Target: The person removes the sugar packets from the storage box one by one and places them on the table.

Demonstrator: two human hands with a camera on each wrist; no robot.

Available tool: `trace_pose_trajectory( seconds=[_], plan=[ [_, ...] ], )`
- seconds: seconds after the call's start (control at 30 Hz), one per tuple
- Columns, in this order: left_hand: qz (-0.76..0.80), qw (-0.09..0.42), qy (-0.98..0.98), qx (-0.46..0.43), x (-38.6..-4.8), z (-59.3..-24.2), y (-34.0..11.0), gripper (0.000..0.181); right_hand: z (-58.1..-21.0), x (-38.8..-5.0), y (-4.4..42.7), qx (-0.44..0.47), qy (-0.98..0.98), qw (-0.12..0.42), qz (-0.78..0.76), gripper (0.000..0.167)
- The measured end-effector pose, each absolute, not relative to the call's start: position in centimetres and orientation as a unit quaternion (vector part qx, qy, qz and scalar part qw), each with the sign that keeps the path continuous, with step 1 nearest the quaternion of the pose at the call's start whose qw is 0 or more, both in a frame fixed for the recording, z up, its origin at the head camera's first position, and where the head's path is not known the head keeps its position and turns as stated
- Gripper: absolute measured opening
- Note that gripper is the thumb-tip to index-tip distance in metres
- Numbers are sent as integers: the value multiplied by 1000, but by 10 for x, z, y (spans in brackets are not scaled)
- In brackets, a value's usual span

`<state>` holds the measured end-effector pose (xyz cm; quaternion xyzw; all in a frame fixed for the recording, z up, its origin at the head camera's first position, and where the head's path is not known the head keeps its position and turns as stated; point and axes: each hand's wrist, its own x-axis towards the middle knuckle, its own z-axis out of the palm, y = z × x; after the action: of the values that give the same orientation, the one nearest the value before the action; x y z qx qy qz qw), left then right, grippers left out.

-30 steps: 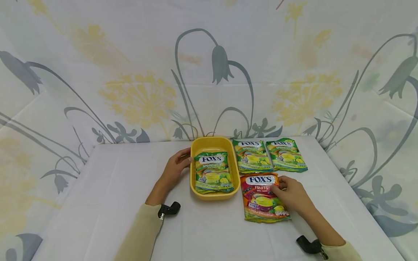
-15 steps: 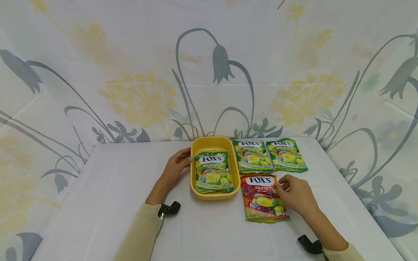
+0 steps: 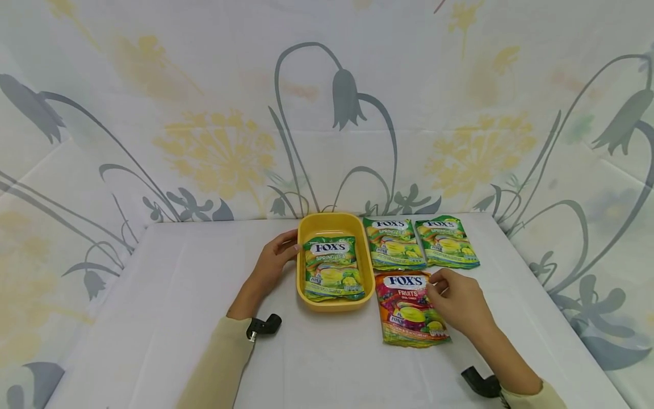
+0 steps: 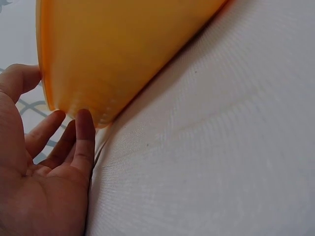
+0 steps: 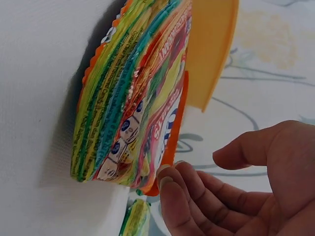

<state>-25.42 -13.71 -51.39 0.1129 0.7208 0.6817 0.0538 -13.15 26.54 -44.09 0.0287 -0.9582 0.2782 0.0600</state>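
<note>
A yellow plastic tub (image 3: pixel 337 307) holds one green Fox's Spring Tea candy bag (image 3: pixel 333 267). At its left side, my left hand (image 3: pixel 273 262) touches the rim with the thumb, the fingers loosely bent by the outer wall (image 4: pixel 98 59). To the tub's right lies a red-orange Fox's Fruits candy bag (image 3: pixel 411 312). My right hand (image 3: pixel 457 298) is at that bag's upper right edge. In the right wrist view, its fingertips (image 5: pixel 172 189) touch or nearly touch the Fruits bag (image 5: pixel 142 108), while the thumb (image 5: pixel 236 152) stands apart from it.
Two more green Spring Tea bags lie behind the Fruits bag, one beside the tub (image 3: pixel 393 244) and another further right (image 3: pixel 447 241). Everything rests on a white-covered table (image 3: pixel 327 363). A flower-patterned cloth (image 3: pixel 230 85) hangs behind.
My right thumb has come off the face of the Fruits bag, and the hand shifted slightly right, then a little back up. The bag and my left hand stay about where they were.
</note>
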Motion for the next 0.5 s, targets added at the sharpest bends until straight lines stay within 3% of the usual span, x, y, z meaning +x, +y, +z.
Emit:
trace_pose_trajectory(
  seconds=[0.5],
  plan=[
    [673, 54, 728, 117, -255, -515, -138, 54, -435, -136, 244, 49, -947, 44, 313, 15]
  ],
)
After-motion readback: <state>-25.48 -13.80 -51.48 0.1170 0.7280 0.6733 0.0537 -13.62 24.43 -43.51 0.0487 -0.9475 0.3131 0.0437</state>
